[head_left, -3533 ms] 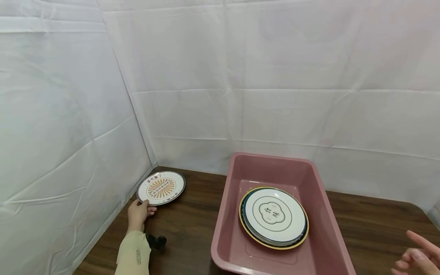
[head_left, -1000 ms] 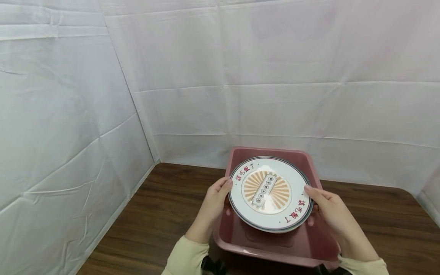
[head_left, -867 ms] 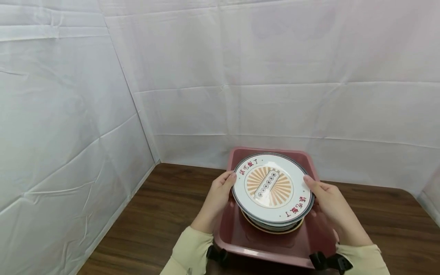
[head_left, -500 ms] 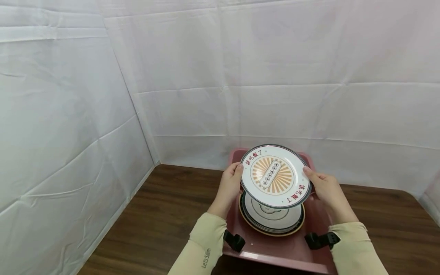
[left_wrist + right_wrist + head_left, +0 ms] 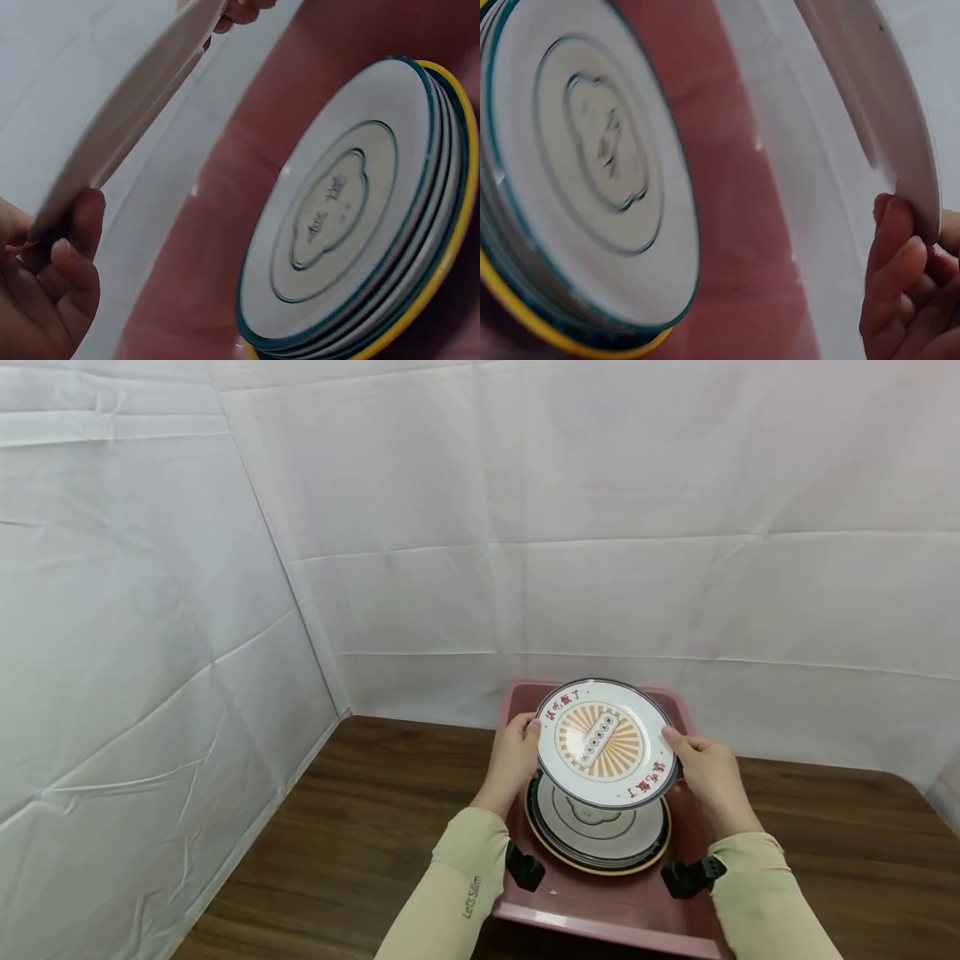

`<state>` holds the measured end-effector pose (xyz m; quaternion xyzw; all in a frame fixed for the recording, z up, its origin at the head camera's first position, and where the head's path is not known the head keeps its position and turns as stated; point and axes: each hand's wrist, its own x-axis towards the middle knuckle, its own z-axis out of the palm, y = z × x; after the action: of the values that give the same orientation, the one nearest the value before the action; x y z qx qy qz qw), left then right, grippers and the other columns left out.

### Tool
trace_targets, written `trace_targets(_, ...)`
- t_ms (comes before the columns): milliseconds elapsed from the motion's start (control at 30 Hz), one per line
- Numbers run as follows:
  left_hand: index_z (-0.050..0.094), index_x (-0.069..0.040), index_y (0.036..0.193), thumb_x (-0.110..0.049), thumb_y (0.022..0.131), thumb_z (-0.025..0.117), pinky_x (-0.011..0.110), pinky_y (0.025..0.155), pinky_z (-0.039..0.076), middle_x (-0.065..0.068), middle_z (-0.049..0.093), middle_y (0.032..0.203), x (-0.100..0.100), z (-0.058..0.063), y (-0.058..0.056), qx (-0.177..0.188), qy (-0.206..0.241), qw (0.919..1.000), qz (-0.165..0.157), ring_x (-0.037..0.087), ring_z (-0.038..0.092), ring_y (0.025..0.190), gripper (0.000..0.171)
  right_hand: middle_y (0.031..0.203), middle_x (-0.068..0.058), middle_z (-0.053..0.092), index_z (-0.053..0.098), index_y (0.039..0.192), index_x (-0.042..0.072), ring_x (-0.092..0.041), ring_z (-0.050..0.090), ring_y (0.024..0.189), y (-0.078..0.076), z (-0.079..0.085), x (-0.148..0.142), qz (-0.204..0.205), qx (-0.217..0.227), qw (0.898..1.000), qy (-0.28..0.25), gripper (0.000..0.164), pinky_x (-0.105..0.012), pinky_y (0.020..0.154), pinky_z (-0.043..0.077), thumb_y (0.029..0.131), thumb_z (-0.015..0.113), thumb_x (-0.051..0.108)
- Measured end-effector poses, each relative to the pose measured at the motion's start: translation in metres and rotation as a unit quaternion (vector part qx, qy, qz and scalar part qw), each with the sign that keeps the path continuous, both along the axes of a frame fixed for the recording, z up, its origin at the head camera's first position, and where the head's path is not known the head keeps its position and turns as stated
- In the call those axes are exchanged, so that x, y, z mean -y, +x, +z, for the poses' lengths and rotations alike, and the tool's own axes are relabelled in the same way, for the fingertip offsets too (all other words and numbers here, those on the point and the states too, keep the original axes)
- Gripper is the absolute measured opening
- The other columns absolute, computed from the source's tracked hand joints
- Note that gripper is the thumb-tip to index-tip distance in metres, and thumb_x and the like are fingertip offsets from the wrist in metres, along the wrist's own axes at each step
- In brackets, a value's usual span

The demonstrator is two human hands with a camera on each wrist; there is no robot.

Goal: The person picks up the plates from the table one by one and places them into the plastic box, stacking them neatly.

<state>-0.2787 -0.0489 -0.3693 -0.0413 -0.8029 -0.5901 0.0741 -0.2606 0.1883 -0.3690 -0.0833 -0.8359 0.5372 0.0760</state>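
Observation:
A white plate (image 5: 555, 752) with an orange sunburst, red characters and a dark rim is held up between both hands. My left hand (image 5: 513, 758) pinches its left edge, thumb on top and fingers underneath. On the opposite edge, my right hand (image 5: 711, 777) grips it the same way. Below the held plate, and apart from it, a stack of plates (image 5: 600, 839) lies in a pink basin (image 5: 600, 922). The stack's top plate (image 5: 337, 217) is white with a green rim and a lobed emblem; the lowest plate has a yellow rim (image 5: 525, 315).
The basin stands on a dark wood table (image 5: 360, 827). White cloth (image 5: 420, 602) hangs behind the table and along its left side. Black straps with small cameras (image 5: 525, 867) sit on both wrists.
The left hand first touched the sunburst plate at the table's back left; both hands then held it over the basin. It has lifted off the stack and shifted slightly right.

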Motion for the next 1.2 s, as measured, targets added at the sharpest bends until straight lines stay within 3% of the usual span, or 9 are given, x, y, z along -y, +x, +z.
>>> trace_targets(100, 0.048, -0.013, 0.114, -0.028, 0.09, 0.035, 0.025, 0.05, 0.042, 0.0, 0.053, 0.078, -0.001, -0.005, -0.003, 0.003, -0.047, 0.9988, 0.013, 0.012, 0.048, 0.057, 0.031, 0.064, -0.009, 0.053, 0.057, 0.101, 0.003, -0.021, 0.051, 0.055, -0.004, -0.008, -0.003, -0.015, -0.004, 0.999, 0.042, 0.067, -0.033, 0.045, 0.042, 0.072, 0.044, 0.061)
trace_targets(233, 0.045, -0.013, 0.115, -0.026, 0.091, 0.035, 0.025, 0.063, 0.041, 0.0, 0.054, 0.091, -0.003, -0.008, -0.003, 0.004, -0.076, 0.9969, 0.019, 0.01, 0.049, 0.072, 0.029, 0.066, -0.008, 0.054, 0.057, 0.103, 0.006, -0.027, 0.053, 0.059, -0.006, -0.016, -0.006, -0.029, -0.002, 0.994, 0.104, 0.069, -0.035, 0.047, 0.041, 0.071, 0.04, 0.065)
trace_targets(467, 0.041, -0.014, 0.113, -0.024, 0.091, 0.035, 0.03, 0.069, 0.039, 0.006, 0.053, 0.102, -0.005, -0.014, -0.004, 0.016, -0.13, 0.9908, 0.034, 0.014, 0.05, 0.081, 0.025, 0.078, -0.014, 0.055, 0.055, 0.108, 0.002, -0.021, 0.051, 0.063, 0.009, -0.007, 0.002, -0.015, -0.02, 0.986, 0.167, 0.067, -0.028, 0.05, 0.04, 0.077, 0.037, 0.059)
trace_targets(600, 0.04, -0.012, 0.113, -0.024, 0.091, 0.034, 0.032, 0.074, 0.039, 0.008, 0.053, 0.105, -0.006, -0.016, -0.006, 0.024, -0.152, 0.9874, 0.036, 0.016, 0.05, 0.088, 0.026, 0.08, -0.013, 0.056, 0.053, 0.112, 0.002, -0.018, 0.051, 0.063, 0.013, -0.005, 0.005, -0.005, -0.026, 0.984, 0.175, 0.062, -0.025, 0.049, 0.04, 0.08, 0.038, 0.053)
trace_targets(733, 0.038, -0.012, 0.114, -0.024, 0.091, 0.032, 0.032, 0.071, 0.04, 0.009, 0.055, 0.103, -0.007, -0.017, -0.007, 0.029, -0.172, 0.9842, 0.034, 0.017, 0.052, 0.084, 0.026, 0.077, -0.011, 0.056, 0.05, 0.114, 0.002, -0.017, 0.051, 0.06, 0.014, -0.005, 0.006, -0.007, -0.029, 0.984, 0.173, 0.06, -0.025, 0.048, 0.041, 0.081, 0.039, 0.051)
trace_targets(1033, 0.035, -0.014, 0.115, -0.023, 0.091, 0.03, 0.028, 0.05, 0.038, 0.005, 0.053, 0.065, -0.008, -0.018, -0.005, 0.04, -0.206, 0.9773, 0.025, 0.016, 0.049, 0.054, 0.027, 0.082, -0.013, 0.056, 0.046, 0.118, 0.0, -0.018, 0.05, 0.065, 0.016, -0.005, 0.005, -0.001, -0.03, 0.981, 0.193, 0.063, -0.025, 0.051, 0.041, 0.082, 0.037, 0.051)
trace_targets(1200, 0.037, -0.014, 0.114, -0.022, 0.09, 0.034, 0.03, 0.055, 0.039, 0.008, 0.058, 0.076, -0.01, -0.017, -0.004, 0.031, -0.23, 0.9724, 0.027, 0.015, 0.051, 0.061, 0.026, 0.092, -0.018, 0.055, 0.045, 0.118, 0.0, -0.024, 0.049, 0.075, 0.016, -0.008, 0.003, 0.002, -0.039, 0.975, 0.219, 0.061, -0.031, 0.059, 0.04, 0.084, 0.035, 0.049)
